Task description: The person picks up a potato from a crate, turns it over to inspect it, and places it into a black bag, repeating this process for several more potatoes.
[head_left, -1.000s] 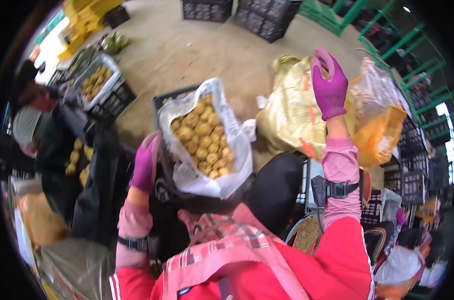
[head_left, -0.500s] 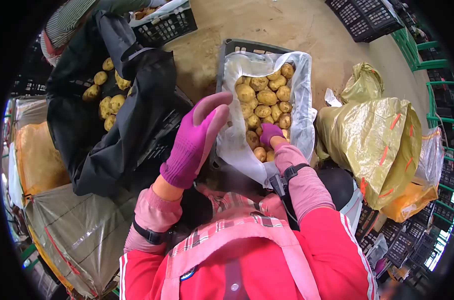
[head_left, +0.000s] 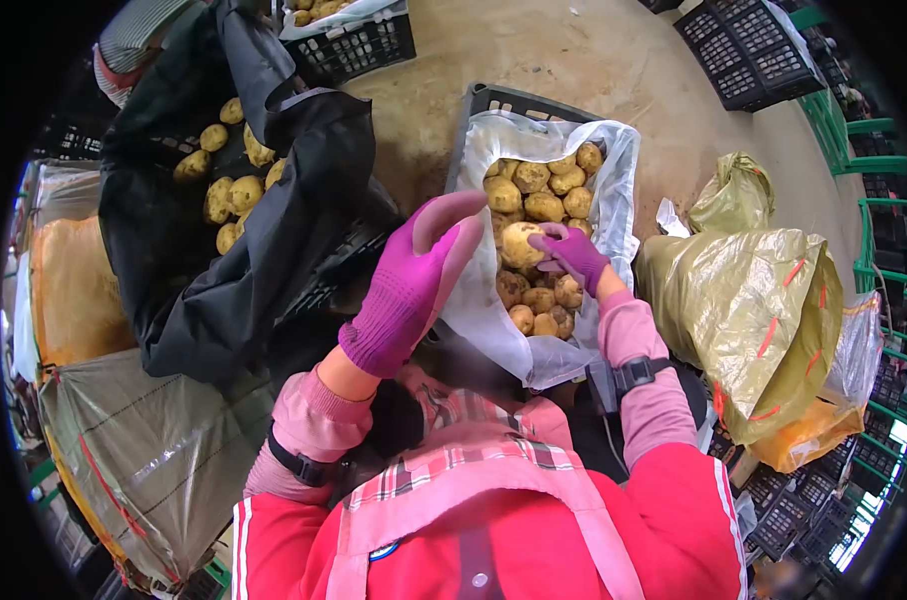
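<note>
A black sack (head_left: 274, 230) lies left of the crate (head_left: 494, 97). Over the crate's near left edge the left hand (head_left: 409, 285) is held open and flat, empty, while a potato (head_left: 519, 243) is pinched by the fingertips of the right hand (head_left: 574, 258) just above the crate's pile. In so light a gloved grip, the potato could be dropped back into the crate and bruised, or knocked loose by the open hand beside it.

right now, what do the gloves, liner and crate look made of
Gloves, one gripping a potato: seemingly knit fabric; matte magenta, soft creases, snug cuff.
Liner: thin plastic film; translucent white, shiny crinkles.
Crate: likely moulded plastic; black, matte, grid walls.
</note>
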The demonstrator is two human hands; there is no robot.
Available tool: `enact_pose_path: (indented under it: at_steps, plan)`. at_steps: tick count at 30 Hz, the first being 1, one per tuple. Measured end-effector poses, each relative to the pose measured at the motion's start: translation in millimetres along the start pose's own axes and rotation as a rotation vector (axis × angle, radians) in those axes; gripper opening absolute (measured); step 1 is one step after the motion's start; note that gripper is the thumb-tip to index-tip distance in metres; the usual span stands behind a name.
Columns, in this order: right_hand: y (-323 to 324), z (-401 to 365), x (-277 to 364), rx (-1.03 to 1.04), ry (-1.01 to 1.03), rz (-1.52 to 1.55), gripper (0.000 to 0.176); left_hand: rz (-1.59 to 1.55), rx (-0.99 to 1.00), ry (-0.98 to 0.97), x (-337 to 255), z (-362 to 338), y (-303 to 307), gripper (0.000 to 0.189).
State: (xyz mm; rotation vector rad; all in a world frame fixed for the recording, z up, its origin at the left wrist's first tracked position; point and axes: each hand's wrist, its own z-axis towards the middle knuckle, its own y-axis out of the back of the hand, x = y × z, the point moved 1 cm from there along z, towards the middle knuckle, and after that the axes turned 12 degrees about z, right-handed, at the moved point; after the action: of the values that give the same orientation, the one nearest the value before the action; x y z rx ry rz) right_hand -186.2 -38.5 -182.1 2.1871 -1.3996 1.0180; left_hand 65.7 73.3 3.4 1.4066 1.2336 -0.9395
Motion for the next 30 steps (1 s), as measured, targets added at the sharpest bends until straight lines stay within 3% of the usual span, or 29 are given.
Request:
enact_pose_path:
  at_steps: [2, 4, 6, 7, 8, 10, 11, 14, 16, 17, 18, 19, 20, 22, 24, 26, 30]
  plan:
    - [-2.0, -30.4, 28.6, 0.155, 0.172, 0.338, 0.075, 0.031, -0.08, -0.049, 3.5, 3.9, -10.0, 0.04]
    - [-16.4, -90.3, 76.1, 0.15, 0.292, 0.34, 0.076, 0.038, -0.071, -0.023, 16.9, 8.4, -20.5, 0.043]
    - [-28.1, -127.4, 100.5, 0.198, 0.512, 0.295, 0.075, -0.246, 0.064, 0.156, 16.5, 11.3, -28.5, 0.047]
    - [-31.5, -136.7, 105.3, 0.185, 0.668, 0.187, 0.072, -0.532, 0.196, 0.32, 11.9, 13.0, -35.8, 0.05]
    - [-34.0, -146.2, 107.8, 0.224, 0.69, 0.269, 0.071, -0.819, 0.327, 0.489, 3.7, 10.7, -43.5, 0.053]
    - [-40.2, -159.3, 110.6, 0.307, 0.73, 0.434, 0.071, -0.756, 0.414, 0.257, -10.5, 0.8, -49.0, 0.062]
    - [-35.0, -146.8, 103.8, 0.272, 0.722, 0.541, 0.064, -0.632, 0.396, 0.128, -10.3, -0.7, -48.8, 0.063]
    - [0.3, -75.3, 45.9, -0.121, 0.604, 0.027, 0.053, -0.706, 0.413, 0.07, -13.1, -1.5, -41.7, 0.066]
    - [19.9, -18.3, -29.6, -0.198, 0.283, -0.62, 0.044, -0.865, 0.382, 0.125, -11.7, 0.2, -35.9, 0.066]
    - [12.5, -11.4, -59.8, -0.11, 0.13, -0.884, 0.044, -1.073, 0.444, 0.218, -13.0, -0.2, -29.4, 0.066]
    - [-0.6, -17.3, -81.0, -0.018, -0.136, -0.906, 0.046, -1.054, 0.413, 0.199, -14.2, -1.0, -24.7, 0.065]
    - [-1.4, -2.6, -127.0, 0.167, -0.108, -1.167, 0.042, -1.037, 0.374, 0.18, -15.0, -3.0, -22.7, 0.065]
    - [-27.5, -24.3, -127.4, -0.012, -0.19, -1.147, 0.047, -1.019, 0.326, 0.157, -15.7, -4.9, -19.1, 0.064]
    - [-45.6, -29.8, -132.1, -0.183, -0.19, -1.143, 0.049, -0.961, 0.265, 0.085, -12.5, -8.1, -11.0, 0.056]
    - [-32.0, -19.5, -138.8, -0.132, -0.227, -1.045, 0.056, -0.833, 0.143, 0.031, -16.1, -12.1, -2.9, 0.053]
    - [-5.9, 0.8, -158.6, -0.063, -0.168, -0.861, 0.058, -0.93, 0.026, -0.057, -31.5, -18.5, 17.3, 0.054]
    - [-18.9, -11.4, -111.3, -0.19, 0.225, -0.494, 0.062, -1.342, -0.198, -0.324, -32.4, -13.9, 63.3, 0.064]
